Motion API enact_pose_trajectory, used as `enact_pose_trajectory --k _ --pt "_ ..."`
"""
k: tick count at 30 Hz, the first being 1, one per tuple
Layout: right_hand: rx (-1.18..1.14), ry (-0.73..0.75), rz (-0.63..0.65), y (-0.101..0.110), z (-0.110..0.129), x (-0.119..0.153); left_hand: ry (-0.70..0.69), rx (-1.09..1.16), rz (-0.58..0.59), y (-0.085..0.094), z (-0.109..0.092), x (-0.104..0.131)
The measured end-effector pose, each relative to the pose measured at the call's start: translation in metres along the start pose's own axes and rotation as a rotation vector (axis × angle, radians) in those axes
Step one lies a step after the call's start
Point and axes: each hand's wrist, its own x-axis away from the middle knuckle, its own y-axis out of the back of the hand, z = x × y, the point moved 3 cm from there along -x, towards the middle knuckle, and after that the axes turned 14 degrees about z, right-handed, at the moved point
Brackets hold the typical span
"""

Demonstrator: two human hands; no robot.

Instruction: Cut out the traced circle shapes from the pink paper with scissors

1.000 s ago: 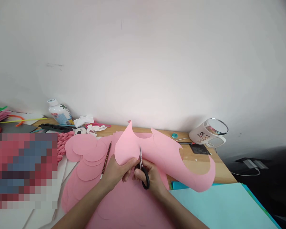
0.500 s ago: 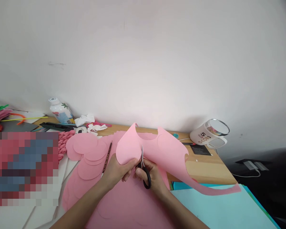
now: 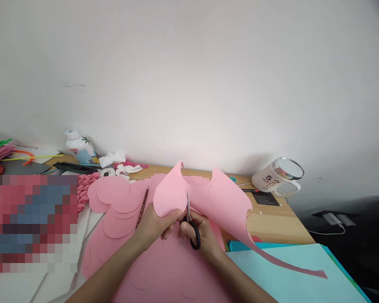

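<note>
My left hand (image 3: 159,223) pinches the lower edge of a pink sheet of paper (image 3: 217,195), thumb on top. Black-handled scissors (image 3: 194,235) sit in my right hand (image 3: 198,231), with fingers through the loops. Their blades point up and away, meeting the paper just right of my left thumb. Curved cutouts show along the sheet's edges, and a thin strip trails from it to the right. Below both hands lie more pink sheets (image 3: 173,273) with faint curved outlines. Pink paper circles (image 3: 118,225) overlap in a pile on the left, beside a dark pencil (image 3: 142,208).
A white mug (image 3: 276,176) stands at the back right near a black card (image 3: 265,198). Light blue paper (image 3: 271,269) covers the front right. At the back left are a white bottle (image 3: 81,147), crumpled tissues (image 3: 113,159) and a black cutter (image 3: 76,168). Behind rises a wall.
The loose strip of the pink sheet has swung down and to the right. The sheet's right part has shifted slightly right. Both hands have stayed nearly in place.
</note>
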Motion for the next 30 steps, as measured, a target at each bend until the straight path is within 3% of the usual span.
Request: enact_pose_trajectory --k 30 --pt "-0.127 -0.026 0.008 -0.0015 -0.0002 0.0003 -0.037 0.007 0.062 0.0058 0.0028 -0.0018"
